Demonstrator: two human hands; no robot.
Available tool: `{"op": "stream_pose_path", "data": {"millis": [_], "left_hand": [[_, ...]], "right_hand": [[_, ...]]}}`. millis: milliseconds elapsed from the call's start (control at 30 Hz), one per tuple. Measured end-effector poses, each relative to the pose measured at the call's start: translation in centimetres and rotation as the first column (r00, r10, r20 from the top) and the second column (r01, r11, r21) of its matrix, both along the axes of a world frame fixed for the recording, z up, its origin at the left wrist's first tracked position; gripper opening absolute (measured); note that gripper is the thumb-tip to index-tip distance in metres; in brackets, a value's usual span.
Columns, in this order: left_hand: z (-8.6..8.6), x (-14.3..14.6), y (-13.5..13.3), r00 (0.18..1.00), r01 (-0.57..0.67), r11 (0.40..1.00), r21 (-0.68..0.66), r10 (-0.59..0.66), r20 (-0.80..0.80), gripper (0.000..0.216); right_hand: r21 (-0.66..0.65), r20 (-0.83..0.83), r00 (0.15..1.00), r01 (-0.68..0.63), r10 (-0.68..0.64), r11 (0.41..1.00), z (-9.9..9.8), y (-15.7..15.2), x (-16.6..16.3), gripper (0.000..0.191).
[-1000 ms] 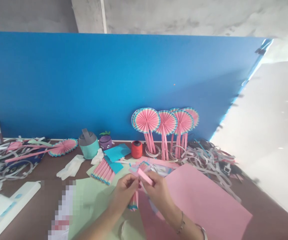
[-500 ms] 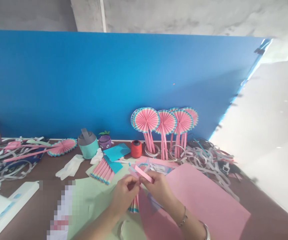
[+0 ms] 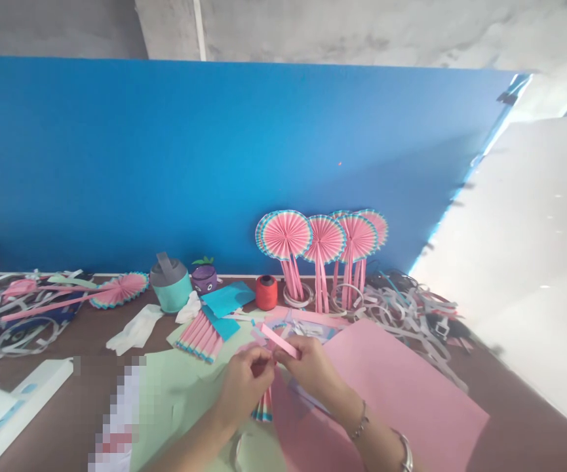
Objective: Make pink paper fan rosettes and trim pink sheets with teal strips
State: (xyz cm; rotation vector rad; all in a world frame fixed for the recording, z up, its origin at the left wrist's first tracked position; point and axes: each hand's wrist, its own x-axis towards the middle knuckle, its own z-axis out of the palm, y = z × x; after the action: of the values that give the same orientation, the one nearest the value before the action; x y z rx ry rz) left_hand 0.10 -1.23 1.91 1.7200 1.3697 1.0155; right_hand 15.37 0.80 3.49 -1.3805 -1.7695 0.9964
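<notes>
A: Layout, largest first?

B: Pink sheet (image 3: 401, 387) is covering the lower right. Left hand (image 3: 246, 380) and right hand (image 3: 310, 367) are working side by side at lower centre.

A: Grips?

B: Left fingertips are pinching the pleated paper (image 3: 263, 408) (exact contact hidden), whose long axis is running near-vertical, lower end showing below them. Right is clamping the pink strip (image 3: 278, 339), which is slanting toward upper left, angled to the pleats.
</notes>
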Motion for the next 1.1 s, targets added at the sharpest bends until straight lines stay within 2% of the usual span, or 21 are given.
{"op": "stream_pose_path", "data": {"millis": [167, 367, 700, 833, 1100], "left_hand": [[0.2, 0.0, 0.0, 1.0, -0.01, 1.0, -0.011, 0.01, -0.004, 0.021], [0.0, 0.1, 0.0, 0.999, 0.019, 0.999, -0.042, -0.017, 0.036, 0.018], [-0.1, 0.1, -0.1, 0.995, 0.037, 0.997, -0.068, -0.031, 0.094, 0.017], [0.0, 0.2, -0.2, 0.994, 0.043, 0.996, -0.078, -0.035, 0.102, 0.015], [0.1, 0.2, -0.1, 0.999, -0.003, 1.0, -0.029, 0.004, 0.054, 0.018]], "right_hand": [[0.05, -0.001, 1.0, -0.01, 0.01, 0.999, 0.0, 0.0, 0.0, 0.019], [-0.064, -0.108, 0.993, -0.054, 0.046, 0.997, 0.2, 0.5, 0.3, 0.014], [-0.149, -0.194, 0.98, -0.077, 0.047, 0.986, 1.4, 0.3, 0.2, 0.013], [-0.109, -0.157, 0.986, -0.072, 0.054, 0.991, 1.2, 0.3, 0.2, 0.015], [0.009, 0.032, 0.999, -0.032, 0.031, 0.999, 0.1, -0.2, -0.1, 0.017]]}}
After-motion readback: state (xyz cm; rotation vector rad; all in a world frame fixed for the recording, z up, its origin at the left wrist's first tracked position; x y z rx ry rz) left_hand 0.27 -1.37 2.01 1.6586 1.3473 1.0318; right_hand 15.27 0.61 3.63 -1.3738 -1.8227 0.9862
